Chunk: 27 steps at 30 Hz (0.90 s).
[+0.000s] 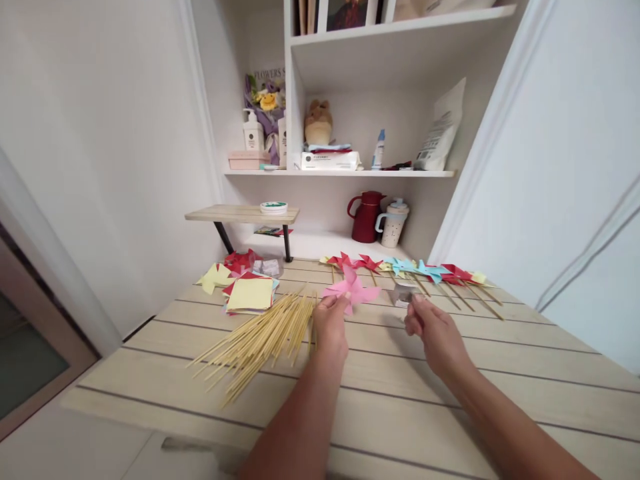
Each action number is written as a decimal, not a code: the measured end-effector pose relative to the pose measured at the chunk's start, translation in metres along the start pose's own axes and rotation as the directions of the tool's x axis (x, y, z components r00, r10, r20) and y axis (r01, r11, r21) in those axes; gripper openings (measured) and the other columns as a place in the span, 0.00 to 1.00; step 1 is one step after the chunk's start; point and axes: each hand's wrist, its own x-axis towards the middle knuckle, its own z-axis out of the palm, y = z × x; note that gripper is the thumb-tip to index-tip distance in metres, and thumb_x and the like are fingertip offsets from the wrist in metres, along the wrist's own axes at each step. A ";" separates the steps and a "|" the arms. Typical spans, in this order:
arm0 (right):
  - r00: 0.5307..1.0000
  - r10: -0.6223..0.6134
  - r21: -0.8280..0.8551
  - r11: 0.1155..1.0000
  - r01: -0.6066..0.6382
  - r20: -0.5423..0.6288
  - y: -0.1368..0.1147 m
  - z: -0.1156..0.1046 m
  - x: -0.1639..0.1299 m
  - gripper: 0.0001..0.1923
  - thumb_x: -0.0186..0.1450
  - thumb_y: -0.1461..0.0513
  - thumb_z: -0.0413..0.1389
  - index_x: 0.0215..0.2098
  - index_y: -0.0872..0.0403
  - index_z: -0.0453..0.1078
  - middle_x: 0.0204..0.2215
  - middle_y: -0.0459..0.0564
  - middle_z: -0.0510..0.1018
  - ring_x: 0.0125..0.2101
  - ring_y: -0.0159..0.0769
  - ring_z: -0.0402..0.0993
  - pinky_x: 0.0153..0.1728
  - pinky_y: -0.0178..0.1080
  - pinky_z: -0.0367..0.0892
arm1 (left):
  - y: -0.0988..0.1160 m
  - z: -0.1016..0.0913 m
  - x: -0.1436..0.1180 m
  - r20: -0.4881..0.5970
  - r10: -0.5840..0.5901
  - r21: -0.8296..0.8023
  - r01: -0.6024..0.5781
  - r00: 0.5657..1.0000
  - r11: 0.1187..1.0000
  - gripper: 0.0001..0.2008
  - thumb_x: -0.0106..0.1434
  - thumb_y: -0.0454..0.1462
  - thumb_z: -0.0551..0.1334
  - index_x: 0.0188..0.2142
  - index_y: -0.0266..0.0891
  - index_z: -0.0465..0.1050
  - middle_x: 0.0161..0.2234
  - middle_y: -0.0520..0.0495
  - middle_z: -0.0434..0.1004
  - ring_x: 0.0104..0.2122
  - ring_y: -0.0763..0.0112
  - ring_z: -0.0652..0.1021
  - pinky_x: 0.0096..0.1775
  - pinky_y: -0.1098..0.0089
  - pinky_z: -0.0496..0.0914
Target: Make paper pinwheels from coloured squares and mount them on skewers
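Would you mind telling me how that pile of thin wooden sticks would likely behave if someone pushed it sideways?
The wooden sticks lie loose and fanned out on the table, so they would probably scatter rather than move together. Being round and thin, they likely roll easily. They look light, and could snap if pressed.

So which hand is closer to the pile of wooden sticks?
The left hand. It is right beside the sticks, just to their right, holding a pink pinwheel. The right hand is farther right, near a small clear box.
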 end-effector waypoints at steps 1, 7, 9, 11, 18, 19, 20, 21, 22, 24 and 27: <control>1.000 -0.003 -0.010 1.000 0.004 0.020 0.001 0.002 -0.001 0.22 0.65 0.47 0.56 0.22 0.53 0.65 0.10 0.39 0.58 0.17 0.29 0.56 0.22 0.34 0.55 | -0.001 -0.002 0.004 -0.011 0.001 -0.010 -0.001 1.000 1.000 0.12 0.46 0.41 0.73 0.23 0.35 0.76 0.21 0.52 0.74 0.25 0.74 0.71 0.32 0.72 0.62; 0.982 -0.147 -0.044 0.989 0.143 -0.120 -0.013 -0.001 0.006 0.22 0.65 0.44 0.53 0.27 0.53 0.69 0.10 0.37 0.56 0.15 0.27 0.51 0.19 0.34 0.48 | 0.005 -0.012 0.018 -0.016 0.012 -0.066 -0.013 1.000 0.998 0.13 0.43 0.40 0.75 0.25 0.36 0.78 0.24 0.53 0.76 0.28 0.74 0.73 0.36 0.72 0.64; 0.958 -0.186 -0.066 0.982 0.175 -0.220 -0.020 -0.015 0.015 0.23 0.65 0.43 0.50 0.30 0.53 0.69 0.10 0.36 0.55 0.14 0.27 0.50 0.18 0.34 0.46 | 0.006 -0.012 0.021 -0.006 0.006 -0.073 -0.007 1.000 0.997 0.13 0.43 0.40 0.75 0.26 0.36 0.78 0.25 0.52 0.77 0.30 0.74 0.74 0.38 0.72 0.65; 0.940 -0.191 -0.098 0.981 0.170 -0.282 -0.024 -0.030 0.025 0.23 0.65 0.42 0.49 0.32 0.53 0.69 0.10 0.36 0.54 0.14 0.27 0.49 0.17 0.34 0.45 | 0.005 -0.011 0.021 0.011 -0.009 -0.072 0.010 1.000 0.997 0.13 0.44 0.40 0.75 0.28 0.36 0.79 0.27 0.52 0.78 0.31 0.73 0.75 0.39 0.72 0.65; 0.978 -0.030 -0.319 0.947 -0.037 -0.205 -0.016 -0.054 0.060 0.18 0.67 0.51 0.53 0.35 0.57 0.74 0.18 0.43 0.69 0.19 0.29 0.65 0.20 0.33 0.59 | -0.001 -0.007 0.014 0.046 -0.091 -0.008 0.091 0.995 0.996 0.12 0.42 0.37 0.76 0.26 0.35 0.78 0.26 0.52 0.78 0.30 0.74 0.75 0.39 0.72 0.66; 0.986 0.008 -0.365 0.928 -0.070 -0.167 -0.012 -0.056 0.064 0.16 0.67 0.53 0.54 0.36 0.57 0.74 0.22 0.45 0.73 0.23 0.30 0.69 0.23 0.33 0.64 | -0.001 -0.007 0.013 0.046 -0.100 -0.003 0.100 0.994 0.995 0.12 0.42 0.36 0.76 0.26 0.35 0.78 0.26 0.52 0.78 0.31 0.74 0.75 0.39 0.72 0.66; 0.990 0.046 -0.412 0.906 -0.097 -0.132 -0.009 -0.058 0.067 0.14 0.68 0.55 0.55 0.39 0.58 0.73 0.29 0.47 0.76 0.27 0.32 0.72 0.28 0.35 0.69 | -0.001 -0.006 0.013 0.044 -0.106 -0.001 0.106 0.993 0.994 0.12 0.42 0.36 0.76 0.26 0.36 0.79 0.26 0.52 0.78 0.31 0.74 0.75 0.40 0.72 0.66; 0.992 0.078 -0.457 0.882 -0.115 -0.100 -0.005 -0.060 0.068 0.13 0.68 0.56 0.56 0.44 0.58 0.72 0.37 0.49 0.77 0.33 0.33 0.75 0.34 0.39 0.72 | -0.002 -0.005 0.013 0.040 -0.111 0.000 0.112 0.993 0.994 0.11 0.43 0.35 0.76 0.26 0.36 0.79 0.26 0.52 0.79 0.31 0.74 0.76 0.40 0.72 0.66; 0.992 0.105 -0.496 0.859 -0.128 -0.073 0.000 -0.062 0.069 0.14 0.69 0.57 0.56 0.48 0.57 0.70 0.44 0.51 0.76 0.39 0.37 0.76 0.39 0.43 0.74 | -0.002 -0.005 0.014 0.036 -0.116 0.000 0.116 0.993 0.993 0.10 0.44 0.34 0.76 0.26 0.36 0.79 0.26 0.52 0.79 0.32 0.73 0.76 0.41 0.71 0.66; 0.990 0.134 -0.563 0.816 -0.131 -0.037 0.008 -0.067 0.068 0.16 0.69 0.57 0.56 0.53 0.56 0.68 0.50 0.53 0.74 0.45 0.40 0.75 0.44 0.47 0.73 | -0.003 -0.004 0.014 0.031 -0.123 -0.002 0.123 0.992 0.992 0.08 0.45 0.33 0.75 0.27 0.36 0.79 0.27 0.52 0.80 0.32 0.73 0.76 0.41 0.71 0.67; 0.990 0.143 -0.638 0.763 -0.103 0.012 0.017 -0.073 0.064 0.17 0.69 0.57 0.56 0.53 0.56 0.68 0.51 0.53 0.73 0.46 0.41 0.74 0.45 0.48 0.73 | -0.003 -0.003 0.015 0.036 -0.133 -0.006 0.134 0.990 0.991 0.06 0.48 0.31 0.73 0.28 0.36 0.80 0.29 0.51 0.80 0.32 0.74 0.76 0.41 0.72 0.67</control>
